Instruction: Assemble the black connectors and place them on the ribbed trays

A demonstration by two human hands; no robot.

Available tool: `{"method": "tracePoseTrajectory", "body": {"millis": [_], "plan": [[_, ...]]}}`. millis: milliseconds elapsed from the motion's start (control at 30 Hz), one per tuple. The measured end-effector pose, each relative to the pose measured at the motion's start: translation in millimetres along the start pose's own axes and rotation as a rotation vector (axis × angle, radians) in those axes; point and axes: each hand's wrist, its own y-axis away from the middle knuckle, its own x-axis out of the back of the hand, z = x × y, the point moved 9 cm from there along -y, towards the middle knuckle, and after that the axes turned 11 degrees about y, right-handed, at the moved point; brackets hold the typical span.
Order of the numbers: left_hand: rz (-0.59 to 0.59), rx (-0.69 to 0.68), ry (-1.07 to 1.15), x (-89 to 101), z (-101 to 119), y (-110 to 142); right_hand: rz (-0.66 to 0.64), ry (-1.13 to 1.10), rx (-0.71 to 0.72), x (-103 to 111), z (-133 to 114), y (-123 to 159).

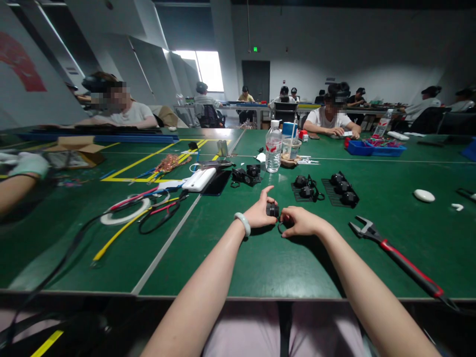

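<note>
My left hand [257,212], with a pale bangle at the wrist, is closed around a small black cylindrical part [272,209]; its index finger points up. Just to the right, my right hand [299,221] pinches a thin black ring [281,228] close to that part. Both hands are low over the green table [260,267]. Beyond them lie more black parts: a loose cluster [247,174] at the left, and two groups on dark grid-like pieces, one in the middle [307,188] and one further right [341,189].
An adjustable wrench [397,260] with red and black handle lies at the right, near a white oval case [424,196]. A water bottle [273,148] stands ahead. Cables [126,210], a white power bank [200,179] and a gloved hand [29,166] are at the left. A person [330,116] sits opposite.
</note>
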Motion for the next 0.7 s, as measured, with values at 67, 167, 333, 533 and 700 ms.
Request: {"method": "tracePoseTrajectory", "body": {"millis": [67,167,333,533,700], "plan": [[-0.006,-0.005,0.002,-0.5,-0.3,-0.4,0.070,-0.002,-0.044,7.2,6.2,-1.2],[-0.011,-0.008,0.012,-1.2,-1.5,-1.5,0.194,0.000,-0.085,19.1,13.3,-1.2],[-0.011,-0.012,0.028,-1.6,-4.5,-3.6,0.294,-0.103,-0.086,28.9,16.8,-0.7],[-0.017,-0.014,0.034,-1.5,-5.5,-4.1,0.346,-0.356,-0.086,29.1,24.9,-2.0],[-0.015,-0.012,0.049,-1.7,-4.5,-3.8,0.370,-0.458,-0.103,27.4,31.8,-3.9]]}}
